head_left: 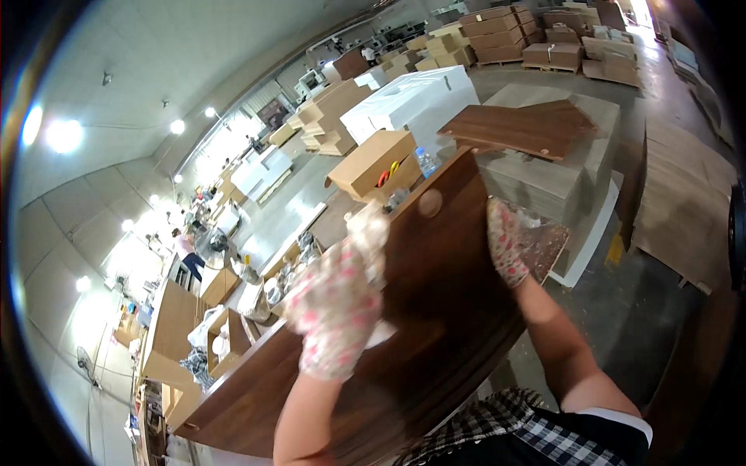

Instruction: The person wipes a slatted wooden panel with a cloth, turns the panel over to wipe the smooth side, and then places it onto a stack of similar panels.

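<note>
A dark brown wooden panel (443, 256) with a round spot near its far end stands tilted up in front of me. My right hand (507, 241), in a white glove with pink and red spots, is closed on the panel's right edge. My left hand (334, 307), gloved alike, is at the panel's left side; its fingers are smeared by motion, so I cannot make out their grip. Below lies a wide brown board (256, 396) on the workbench. A small white piece (381, 334) shows beside my left hand.
Past the panel are an open cardboard box (373, 163), red and yellow-handled tools, and a plastic bottle (426, 161). Clutter and a small wooden box (229, 342) line the bench's left. At right, a brown board (521, 128) lies on a pale stack; cardboard (684, 202) stands farther right.
</note>
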Tool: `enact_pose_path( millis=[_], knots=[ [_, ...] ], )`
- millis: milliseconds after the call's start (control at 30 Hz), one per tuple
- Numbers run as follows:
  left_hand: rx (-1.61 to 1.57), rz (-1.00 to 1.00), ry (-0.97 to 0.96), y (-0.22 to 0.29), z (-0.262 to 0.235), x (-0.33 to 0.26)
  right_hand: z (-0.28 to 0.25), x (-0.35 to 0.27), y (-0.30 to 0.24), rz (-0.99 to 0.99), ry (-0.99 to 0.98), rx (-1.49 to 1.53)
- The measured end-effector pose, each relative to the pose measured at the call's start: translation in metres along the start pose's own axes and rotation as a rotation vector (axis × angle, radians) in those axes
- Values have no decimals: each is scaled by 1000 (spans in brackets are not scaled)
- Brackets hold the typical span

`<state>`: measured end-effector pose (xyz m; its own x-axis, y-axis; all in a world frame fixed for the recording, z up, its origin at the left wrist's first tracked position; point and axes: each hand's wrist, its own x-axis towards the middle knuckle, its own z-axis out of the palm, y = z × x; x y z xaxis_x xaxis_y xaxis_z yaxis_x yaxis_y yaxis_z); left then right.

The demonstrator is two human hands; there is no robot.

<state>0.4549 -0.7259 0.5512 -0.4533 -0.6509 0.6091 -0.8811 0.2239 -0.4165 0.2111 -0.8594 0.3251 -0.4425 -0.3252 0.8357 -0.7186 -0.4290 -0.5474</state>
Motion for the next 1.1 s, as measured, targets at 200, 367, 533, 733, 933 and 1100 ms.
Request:
enact_pose_path(
  millis=[200,367,533,733,933,1100],
  knots=[
    [-63,231,268,116,34,111,12,-5,-2,219,-126,395],
    [-210,162,-59,128,23,120,7,-13,8,343,-18,654],
    [-165,169,253,100,25,69,17,-23,13,222,-81,656],
    [-277,150,227,65,6,48,-1,-23,-17,473,-139,873],
    [29,175,418,-11,8,-28,-3,-15,-26,262,-171,352],
    [-23,-78,244,-99,-49,-137,-13,-5,-30,237,-30,247]
  ],
)
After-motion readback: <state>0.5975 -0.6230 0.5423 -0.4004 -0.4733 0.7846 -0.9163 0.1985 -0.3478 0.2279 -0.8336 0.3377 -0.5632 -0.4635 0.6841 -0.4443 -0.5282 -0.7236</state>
